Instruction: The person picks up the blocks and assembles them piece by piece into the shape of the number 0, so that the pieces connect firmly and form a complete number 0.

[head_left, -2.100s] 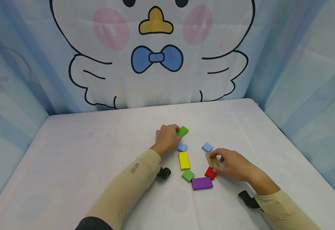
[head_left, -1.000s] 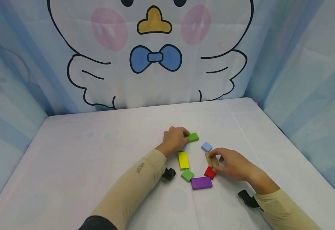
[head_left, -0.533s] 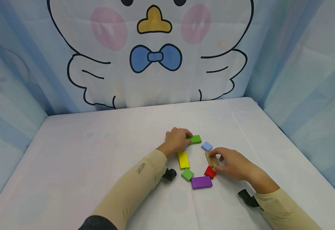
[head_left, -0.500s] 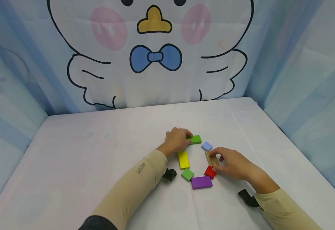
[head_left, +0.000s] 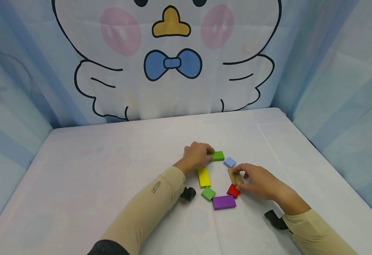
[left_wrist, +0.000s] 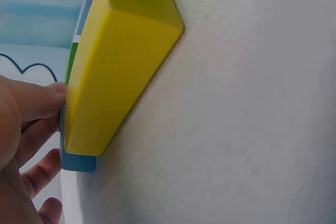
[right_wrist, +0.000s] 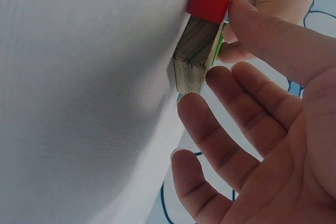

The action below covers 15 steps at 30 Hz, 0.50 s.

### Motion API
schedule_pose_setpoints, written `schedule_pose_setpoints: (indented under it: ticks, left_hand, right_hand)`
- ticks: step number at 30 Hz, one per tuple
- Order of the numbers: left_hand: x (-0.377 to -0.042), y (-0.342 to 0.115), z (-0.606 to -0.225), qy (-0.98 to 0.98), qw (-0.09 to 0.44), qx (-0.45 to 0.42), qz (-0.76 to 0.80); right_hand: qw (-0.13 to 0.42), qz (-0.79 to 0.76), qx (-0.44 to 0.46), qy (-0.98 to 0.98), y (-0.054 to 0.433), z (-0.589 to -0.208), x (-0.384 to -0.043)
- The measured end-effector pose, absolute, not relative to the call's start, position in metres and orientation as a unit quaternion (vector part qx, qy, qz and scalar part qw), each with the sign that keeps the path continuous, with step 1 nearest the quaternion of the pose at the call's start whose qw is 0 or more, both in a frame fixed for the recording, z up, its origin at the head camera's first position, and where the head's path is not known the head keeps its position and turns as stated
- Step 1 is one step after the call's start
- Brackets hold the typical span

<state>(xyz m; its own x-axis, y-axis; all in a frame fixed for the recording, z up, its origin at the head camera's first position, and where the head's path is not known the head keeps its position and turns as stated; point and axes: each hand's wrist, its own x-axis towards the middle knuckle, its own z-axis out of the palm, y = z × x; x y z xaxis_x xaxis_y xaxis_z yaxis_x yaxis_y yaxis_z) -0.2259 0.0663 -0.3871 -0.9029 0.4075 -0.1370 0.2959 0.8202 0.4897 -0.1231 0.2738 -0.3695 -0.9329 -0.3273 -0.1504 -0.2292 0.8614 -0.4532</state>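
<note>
With thumb and fingers my left hand [head_left: 196, 156] pinches the left end of a long green block [head_left: 218, 156] at the far side of a ring of blocks. Below that hand stands a yellow block [head_left: 204, 177]; a blue block [left_wrist: 79, 162] beside it shows in the left wrist view but is covered by the hand in the head view. My right hand [head_left: 258, 182] has its thumb at the red block [head_left: 232, 191] and its index fingertip at a bare wooden block [head_left: 235, 176], the fingers loosely bent. Another blue block [head_left: 229, 162] lies between wooden and long green blocks.
A small green block [head_left: 208, 194] and a purple block [head_left: 224, 203] form the near side of the ring. All rest on a white-covered table [head_left: 125, 198]. Behind it hangs a printed curtain [head_left: 173, 95], with blue curtains at both sides.
My left hand has moved right and slightly nearer with the long green block, which has turned almost level across the top and now lies close to the right blue block. The right hand has stayed put.
</note>
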Motion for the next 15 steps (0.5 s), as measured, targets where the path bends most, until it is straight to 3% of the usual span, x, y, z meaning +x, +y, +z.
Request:
schedule_pose_setpoints:
  ticks: [15]
  left_hand:
    - [-0.2249, 0.0661, -0.3880, 0.945, 0.118, 0.193, 0.235]
  right_hand:
    - [0.112, -0.219, -0.143, 0.959, 0.2738, -0.3694, -0.1224]
